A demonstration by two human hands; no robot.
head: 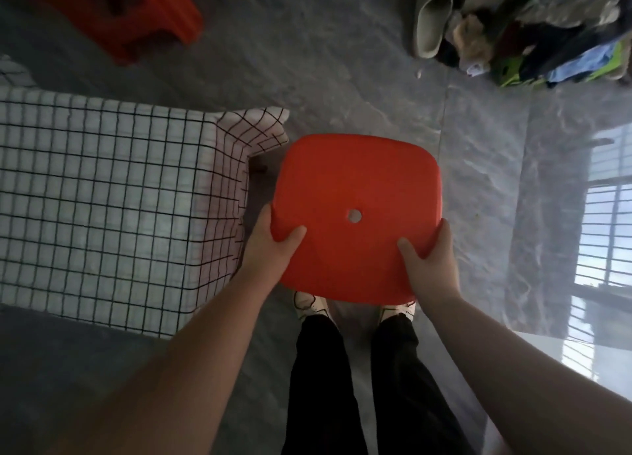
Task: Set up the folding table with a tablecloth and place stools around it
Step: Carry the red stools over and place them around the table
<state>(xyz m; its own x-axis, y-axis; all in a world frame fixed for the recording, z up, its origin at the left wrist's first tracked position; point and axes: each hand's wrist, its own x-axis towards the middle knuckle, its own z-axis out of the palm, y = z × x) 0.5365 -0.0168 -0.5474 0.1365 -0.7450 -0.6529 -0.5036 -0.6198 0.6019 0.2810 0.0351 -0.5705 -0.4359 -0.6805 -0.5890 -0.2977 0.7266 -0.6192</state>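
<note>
Both hands hold a red stool by its seat, just beside the right edge of the table. The left hand and right hand each grip a near corner, thumbs on top, fingers curled underneath. A grid-patterned cloth covers the table. A second stool stands beyond the table's far edge.

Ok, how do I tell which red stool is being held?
Find the big white tablecloth with black checks. Right beside its corner is a red stool with a small round hole in its seat. Unlike the other red stool across the floor, the left hand and right hand grip this one.
</note>
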